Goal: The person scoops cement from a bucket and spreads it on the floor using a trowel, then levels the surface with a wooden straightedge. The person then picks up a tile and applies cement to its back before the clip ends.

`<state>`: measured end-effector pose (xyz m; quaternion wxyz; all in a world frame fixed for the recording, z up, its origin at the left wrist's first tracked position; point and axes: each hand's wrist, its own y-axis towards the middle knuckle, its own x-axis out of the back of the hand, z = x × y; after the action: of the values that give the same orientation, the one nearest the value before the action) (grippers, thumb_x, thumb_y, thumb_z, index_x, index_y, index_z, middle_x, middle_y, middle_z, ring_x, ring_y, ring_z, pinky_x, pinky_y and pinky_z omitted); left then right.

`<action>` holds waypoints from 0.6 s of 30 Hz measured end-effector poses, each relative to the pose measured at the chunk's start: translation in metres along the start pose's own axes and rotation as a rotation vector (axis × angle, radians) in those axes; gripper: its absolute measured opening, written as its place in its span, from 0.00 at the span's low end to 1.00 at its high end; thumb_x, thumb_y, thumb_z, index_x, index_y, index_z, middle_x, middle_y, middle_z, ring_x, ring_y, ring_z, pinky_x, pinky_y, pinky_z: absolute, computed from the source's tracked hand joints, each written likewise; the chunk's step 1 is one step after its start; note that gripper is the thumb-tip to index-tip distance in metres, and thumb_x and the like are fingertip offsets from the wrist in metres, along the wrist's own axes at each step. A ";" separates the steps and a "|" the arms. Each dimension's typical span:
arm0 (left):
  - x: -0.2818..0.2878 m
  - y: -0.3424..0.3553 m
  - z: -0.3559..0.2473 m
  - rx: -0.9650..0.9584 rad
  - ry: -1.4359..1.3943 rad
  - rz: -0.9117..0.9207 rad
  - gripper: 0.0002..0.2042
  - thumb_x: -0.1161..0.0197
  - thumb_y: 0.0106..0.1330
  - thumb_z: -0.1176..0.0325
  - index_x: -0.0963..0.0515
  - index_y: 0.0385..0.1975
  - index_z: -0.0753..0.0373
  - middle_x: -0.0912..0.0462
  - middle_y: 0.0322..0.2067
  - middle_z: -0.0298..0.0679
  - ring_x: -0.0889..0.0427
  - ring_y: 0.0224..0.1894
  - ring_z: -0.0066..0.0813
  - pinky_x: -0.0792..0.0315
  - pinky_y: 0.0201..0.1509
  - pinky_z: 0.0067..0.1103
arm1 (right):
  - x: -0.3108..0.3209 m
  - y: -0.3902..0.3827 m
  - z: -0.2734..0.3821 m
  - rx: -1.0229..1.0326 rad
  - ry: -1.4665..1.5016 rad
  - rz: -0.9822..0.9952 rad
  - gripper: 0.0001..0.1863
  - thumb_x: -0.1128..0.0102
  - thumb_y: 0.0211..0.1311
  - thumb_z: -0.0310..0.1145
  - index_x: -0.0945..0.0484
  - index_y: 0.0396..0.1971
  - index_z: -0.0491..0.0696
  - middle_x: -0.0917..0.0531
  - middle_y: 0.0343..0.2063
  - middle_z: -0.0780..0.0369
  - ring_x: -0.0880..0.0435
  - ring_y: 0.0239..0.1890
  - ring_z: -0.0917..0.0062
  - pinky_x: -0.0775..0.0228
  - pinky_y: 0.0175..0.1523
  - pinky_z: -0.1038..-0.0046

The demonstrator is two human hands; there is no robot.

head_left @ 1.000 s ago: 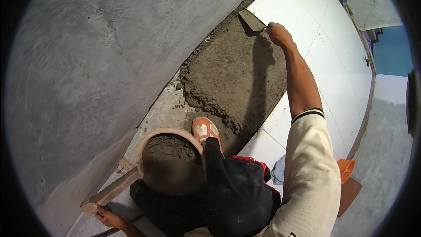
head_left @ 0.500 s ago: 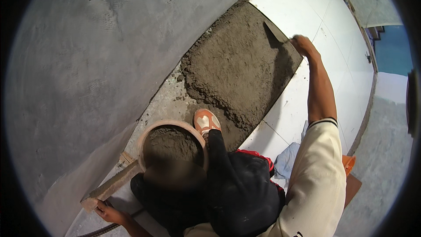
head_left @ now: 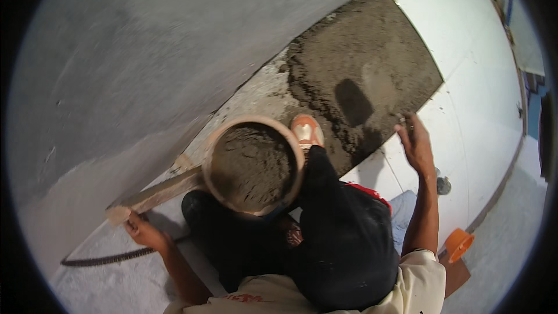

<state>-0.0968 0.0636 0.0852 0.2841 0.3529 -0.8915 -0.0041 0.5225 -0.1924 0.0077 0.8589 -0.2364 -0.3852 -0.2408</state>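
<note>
My left hand [head_left: 142, 231] is closed on the near end of a wooden batten [head_left: 163, 191], which slants up toward a round bucket [head_left: 210, 183]. Grey-brown mortar fills much of the bucket, between my legs. My right hand [head_left: 415, 142] is closed at the right edge of a spread mortar bed [head_left: 325, 52], on what seems to be the trowel's handle. The trowel [head_left: 381, 81] is blurred and hard to tell from the mortar. A dark rounded patch lies on the bed, probably its shadow.
White floor tiles [head_left: 465, 40] border the bed on the right. A grey plastered wall [head_left: 145, 52] rises at left. My orange shoe [head_left: 307, 131] stands at the bed's near edge. A ribbed bar [head_left: 104, 259], a pale cloth [head_left: 402, 215] and an orange container [head_left: 459, 245] lie nearby.
My right hand has drawn back along the bed's right edge, nearer to me. The view has shifted, and more of the bucket's mortar shows. My left hand stays on the batten.
</note>
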 end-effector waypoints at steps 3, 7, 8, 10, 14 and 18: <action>-0.016 -0.011 -0.018 -0.022 -0.109 0.014 0.17 0.34 0.76 0.60 0.22 0.50 0.70 0.17 0.43 0.38 0.19 0.44 0.26 0.22 0.52 0.25 | -0.055 0.016 0.050 0.161 -0.114 0.128 0.23 0.29 0.65 0.43 0.22 0.54 0.47 0.18 0.48 0.51 0.16 0.51 0.51 0.23 0.54 0.55; -0.011 -0.016 -0.014 -0.011 -0.096 0.021 0.17 0.35 0.76 0.60 0.23 0.47 0.70 0.18 0.42 0.39 0.19 0.44 0.26 0.21 0.55 0.27 | -0.113 0.062 0.106 0.276 -0.276 0.317 0.17 0.34 0.65 0.36 0.21 0.51 0.47 0.19 0.44 0.50 0.16 0.49 0.51 0.23 0.52 0.54; -0.010 -0.014 -0.017 -0.013 -0.079 0.023 0.16 0.35 0.77 0.60 0.23 0.47 0.71 0.18 0.41 0.39 0.19 0.44 0.26 0.21 0.55 0.27 | -0.124 0.070 0.112 0.296 -0.276 0.362 0.17 0.35 0.66 0.36 0.21 0.52 0.46 0.19 0.44 0.50 0.16 0.50 0.51 0.23 0.52 0.54; 0.001 -0.012 -0.010 -0.016 -0.009 0.021 0.16 0.36 0.77 0.59 0.23 0.45 0.70 0.19 0.40 0.39 0.19 0.43 0.26 0.20 0.57 0.28 | -0.141 0.087 0.123 0.342 -0.270 0.451 0.17 0.37 0.67 0.34 0.22 0.53 0.45 0.19 0.45 0.48 0.17 0.51 0.50 0.23 0.53 0.53; -0.011 -0.028 -0.038 0.103 0.108 0.015 0.17 0.38 0.77 0.56 0.24 0.44 0.68 0.19 0.41 0.40 0.19 0.44 0.27 0.20 0.60 0.31 | -0.190 0.092 0.104 0.307 0.117 0.523 0.18 0.40 0.70 0.35 0.21 0.56 0.44 0.18 0.49 0.47 0.18 0.52 0.47 0.25 0.56 0.52; -0.006 -0.026 -0.037 0.143 0.173 0.016 0.19 0.37 0.76 0.53 0.23 0.47 0.66 0.19 0.42 0.40 0.18 0.45 0.30 0.21 0.61 0.33 | -0.229 0.071 0.100 0.363 0.314 0.468 0.17 0.41 0.73 0.37 0.19 0.55 0.44 0.17 0.49 0.47 0.18 0.51 0.48 0.27 0.58 0.53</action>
<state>-0.0583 0.0550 0.1082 0.3339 0.3641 -0.8645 0.0924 0.3754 -0.0257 -0.1262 0.9678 -0.1218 -0.2201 0.0021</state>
